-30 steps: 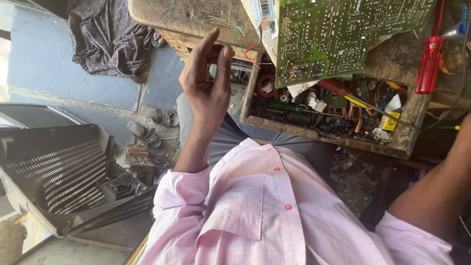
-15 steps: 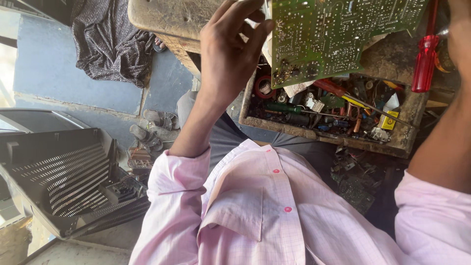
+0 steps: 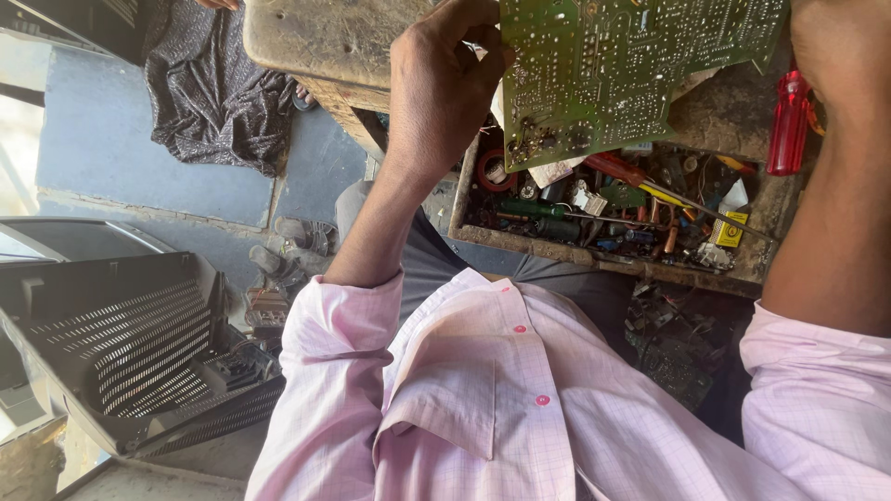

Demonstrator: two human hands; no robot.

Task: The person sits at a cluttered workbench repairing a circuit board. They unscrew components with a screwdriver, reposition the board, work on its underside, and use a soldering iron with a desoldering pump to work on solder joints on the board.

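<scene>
A green circuit board (image 3: 631, 70) is held above the worktop (image 3: 316, 37), the left hand (image 3: 441, 88) fingers gripping its left edge, the right hand (image 3: 840, 56) at its right edge, grip hidden. Below, an open wooden tray (image 3: 594, 255) contains screwdrivers, wires and small components.

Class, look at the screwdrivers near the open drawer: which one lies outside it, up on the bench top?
The red-handled screwdriver, lying on the bench by the right hand. The green-handled screwdriver lies down inside the cluttered drawer, below the circuit board.
</scene>
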